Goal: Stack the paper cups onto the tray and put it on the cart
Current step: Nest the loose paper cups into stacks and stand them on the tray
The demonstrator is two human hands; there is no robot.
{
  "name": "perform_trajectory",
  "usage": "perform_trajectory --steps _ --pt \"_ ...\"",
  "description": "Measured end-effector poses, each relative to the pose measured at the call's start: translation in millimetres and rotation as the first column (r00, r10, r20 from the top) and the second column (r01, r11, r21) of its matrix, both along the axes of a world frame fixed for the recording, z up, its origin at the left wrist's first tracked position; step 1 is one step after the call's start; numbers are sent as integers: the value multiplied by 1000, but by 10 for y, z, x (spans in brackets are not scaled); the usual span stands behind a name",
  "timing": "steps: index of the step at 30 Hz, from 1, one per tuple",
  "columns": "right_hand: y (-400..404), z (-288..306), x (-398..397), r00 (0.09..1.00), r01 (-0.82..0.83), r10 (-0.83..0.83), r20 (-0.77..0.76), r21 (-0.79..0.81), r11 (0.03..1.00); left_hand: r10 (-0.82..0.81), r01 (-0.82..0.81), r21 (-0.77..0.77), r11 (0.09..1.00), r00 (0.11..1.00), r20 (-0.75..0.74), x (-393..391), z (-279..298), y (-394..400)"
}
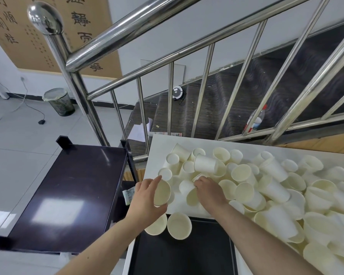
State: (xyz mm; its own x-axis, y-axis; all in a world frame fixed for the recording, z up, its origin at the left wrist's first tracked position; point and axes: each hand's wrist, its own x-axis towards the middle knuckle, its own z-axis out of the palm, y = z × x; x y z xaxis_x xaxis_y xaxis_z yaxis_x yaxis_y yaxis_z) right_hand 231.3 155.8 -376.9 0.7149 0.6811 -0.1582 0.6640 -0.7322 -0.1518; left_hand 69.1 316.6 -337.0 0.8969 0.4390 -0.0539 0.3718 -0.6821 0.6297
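A heap of white paper cups (266,181) covers the white table (161,143). My left hand (145,197) grips one paper cup (162,192), its mouth facing me, above the table's near left edge. My right hand (209,190) reaches into the heap and its fingers curl round a cup (187,186) lying on its side. A black tray (183,253) lies at the table's front edge. Two cups (179,226) stand upright at its far left corner, side by side. The dark cart (68,195) stands left of the table.
A steel stair railing (139,56) runs right behind the table, with dark stairs beyond it. A plastic bottle (255,120) and papers lie on the steps. A mesh waste bin (61,102) and a cable are on the tiled floor at far left.
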Motion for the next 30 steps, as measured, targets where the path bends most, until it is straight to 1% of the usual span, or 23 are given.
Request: perform_trajectory --steps 3,5,7,11,13,15,18,23,26,30 --pt "42 62 -26 993 93 -84 -81 110 990 7 -7 1 1000 1000 -10 15 -3 5" --pt "74 107 -47 978 168 -147 -145 144 975 1 -1 7 1000 1000 -16 27 -1 2" --pt "93 111 -56 964 206 -179 -195 133 969 -2 3 7 1000 1000 -21 33 -3 -1" --pt "107 123 -82 951 196 -180 -253 40 980 -5 6 13 1000 1000 -20 33 3 10" --pt "99 164 -96 967 141 -138 -216 -1 990 -3 3 9 1000 1000 -15 38 13 21" --pt "93 211 -128 984 44 -49 -174 -30 999 0 1 3 1000 1000 -10 36 20 30" --pt "111 229 -195 985 -40 32 -171 -39 998 5 -5 -3 1000 1000 1 30 18 34" --pt "159 144 -239 986 -78 54 -158 -150 986 0 0 5 1000 1000 17 15 30 9" --pt "156 126 -250 988 -78 56 -147 -148 986 5 -5 1 1000 999 33 -10 46 7" --pt "124 164 -240 994 -104 99 -39 -156 982 15 -15 -1 1000 999 32 -25 75 2"
